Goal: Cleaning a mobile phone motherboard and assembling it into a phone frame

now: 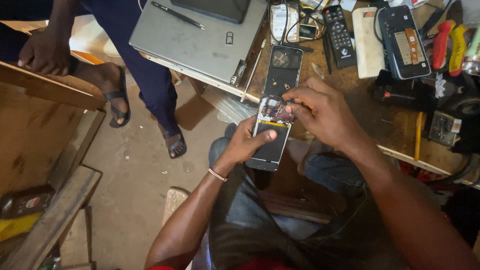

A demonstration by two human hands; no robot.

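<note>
Pretty cluttered wooden bench [395,125] here. A closed grey laptop [200,42] sits at its left end with a black pen [177,15] lying on the lid. A detached phone back cover [283,70] lies just right of it, then a black remote control [339,36] and another opened phone [402,42]. Red and yellow tool handles [450,45] are at the far right. Another person in sandals [176,145] stands on the concrete floor [135,170].

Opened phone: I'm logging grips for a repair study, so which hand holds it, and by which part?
The left hand holds the opened phone by its lower body, thumb across the battery. The right hand pinches at its top circuit area.
</note>
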